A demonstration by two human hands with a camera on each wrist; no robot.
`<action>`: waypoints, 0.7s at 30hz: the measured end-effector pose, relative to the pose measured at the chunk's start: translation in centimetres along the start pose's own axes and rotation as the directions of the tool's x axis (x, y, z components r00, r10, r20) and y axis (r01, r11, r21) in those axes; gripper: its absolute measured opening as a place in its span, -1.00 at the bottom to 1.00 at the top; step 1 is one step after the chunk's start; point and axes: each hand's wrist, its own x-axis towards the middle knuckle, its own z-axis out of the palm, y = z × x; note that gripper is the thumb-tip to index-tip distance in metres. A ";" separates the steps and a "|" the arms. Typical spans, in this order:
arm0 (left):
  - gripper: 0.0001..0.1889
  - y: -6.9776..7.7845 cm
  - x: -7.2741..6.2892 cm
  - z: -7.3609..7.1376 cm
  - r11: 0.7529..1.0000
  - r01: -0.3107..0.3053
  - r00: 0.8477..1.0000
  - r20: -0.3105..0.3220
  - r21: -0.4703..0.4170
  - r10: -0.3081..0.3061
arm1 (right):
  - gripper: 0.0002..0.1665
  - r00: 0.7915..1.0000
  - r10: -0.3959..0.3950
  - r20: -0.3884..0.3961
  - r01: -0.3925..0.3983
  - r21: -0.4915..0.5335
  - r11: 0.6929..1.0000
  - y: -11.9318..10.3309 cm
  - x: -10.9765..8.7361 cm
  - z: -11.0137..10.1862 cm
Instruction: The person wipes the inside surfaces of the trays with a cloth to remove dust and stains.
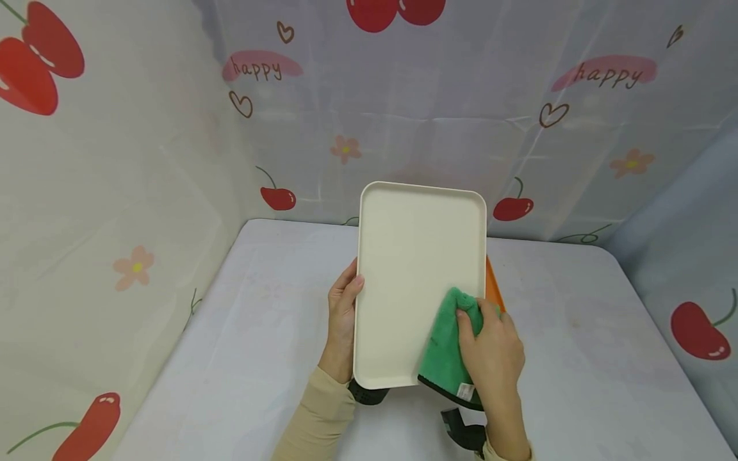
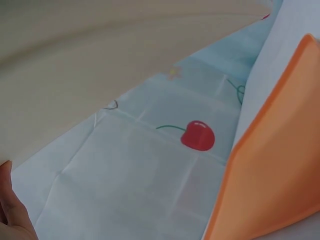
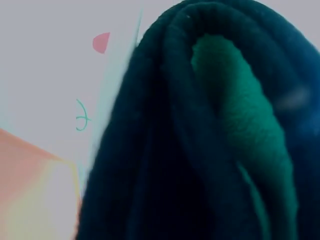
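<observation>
A cream rectangular tray (image 1: 423,250) is held up, tilted, with its inner face toward the head camera. My left hand (image 1: 341,314) grips its left edge, the thumb (image 1: 353,289) at the rim and the other fingers partly hidden behind. In the left wrist view the tray (image 2: 100,60) fills the upper left. My right hand (image 1: 494,349) pinches a folded green cloth (image 1: 444,352) with a dark border and a small white tag. The cloth overlaps the tray's lower right corner. In the right wrist view the folded cloth (image 3: 245,115) covers most of the picture.
Behind the tray, on the right, an orange flat-sided object (image 1: 494,288) shows partly; it appears larger in the left wrist view (image 2: 280,145). A white table (image 1: 259,320) lies below. Printed curtains (image 1: 415,128) with cherries and flowers stand around it.
</observation>
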 end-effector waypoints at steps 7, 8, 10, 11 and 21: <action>-0.62 -0.4 0.1 0.0 1.000 0.007 1.000 0.005 0.000 -0.007 | -0.62 0.996 -0.092 -0.008 0.092 -0.016 0.996 -1.4 -0.8 0.8; -0.62 -0.5 0.2 -0.1 1.000 0.005 1.000 0.007 0.003 -0.005 | -0.62 0.993 -0.117 -0.018 0.116 -0.023 0.993 -1.8 -1.0 1.0; -0.63 -0.6 0.2 -0.1 1.000 0.004 1.000 0.005 0.000 -0.004 | -0.63 0.984 -0.175 -0.041 0.174 -0.028 0.984 -2.6 -1.2 1.3; -0.64 -0.6 0.2 -0.1 1.000 0.005 1.000 -0.001 -0.001 -0.005 | -0.63 0.978 -0.203 -0.052 0.202 -0.029 0.979 -3.0 -1.4 1.5; -0.62 -0.8 0.2 0.0 0.998 0.015 1.000 -0.022 0.062 -0.013 | -0.62 0.844 -0.516 -0.143 0.514 -0.055 0.856 -7.2 -3.0 3.1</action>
